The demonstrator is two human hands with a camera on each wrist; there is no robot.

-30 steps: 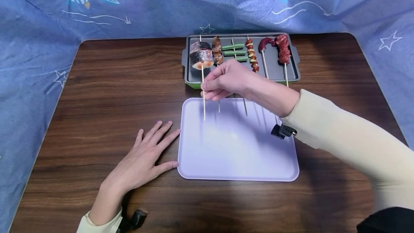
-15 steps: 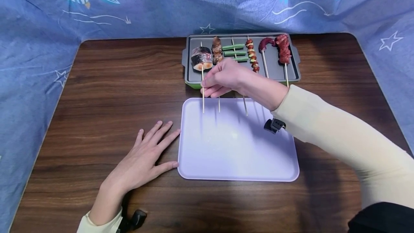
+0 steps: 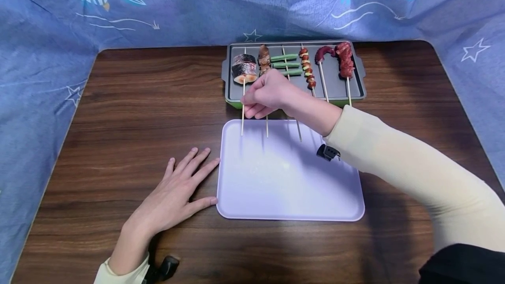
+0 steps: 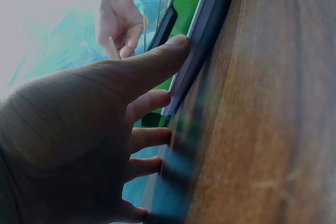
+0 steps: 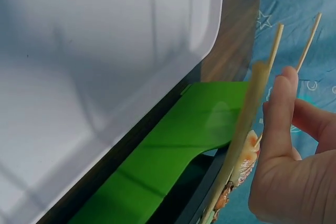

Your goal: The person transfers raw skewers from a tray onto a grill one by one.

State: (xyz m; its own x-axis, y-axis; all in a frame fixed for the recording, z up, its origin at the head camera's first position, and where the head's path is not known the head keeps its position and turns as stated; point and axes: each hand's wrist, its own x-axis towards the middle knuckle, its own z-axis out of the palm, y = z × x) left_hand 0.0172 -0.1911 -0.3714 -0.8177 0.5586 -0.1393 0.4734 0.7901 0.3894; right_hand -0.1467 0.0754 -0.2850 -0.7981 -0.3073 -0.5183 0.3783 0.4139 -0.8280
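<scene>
My right hand (image 3: 270,93) pinches the wooden stick of a fish skewer (image 3: 244,72) between thumb and fingers. The dark-skinned fish chunks lie over the left end of a grey grill pan (image 3: 335,86), and the stick's lower end juts out over a pale lilac tray (image 3: 292,179). In the right wrist view, the thumb and fingers of the right hand (image 5: 294,177) meet at the thin stick (image 5: 310,43). My left hand (image 3: 169,200) lies spread on the table, its thumb and forefinger tips at the tray's left edge. The left wrist view shows its thumb (image 4: 163,59) against the rim.
Right of the fish on the pan lie a brown meat skewer (image 3: 263,58), green vegetable sticks (image 3: 286,65), a red-and-yellow piece skewer (image 3: 306,67), a tentacle skewer (image 3: 325,51) and a red meat skewer (image 3: 345,60). Their sticks overhang the front. A blue cloth (image 3: 189,8) hangs behind the table.
The fish skewer has shifted slightly left and its stick end has drawn back toward the pan. My right hand and forearm have moved a little left with it. The left hand stays still.
</scene>
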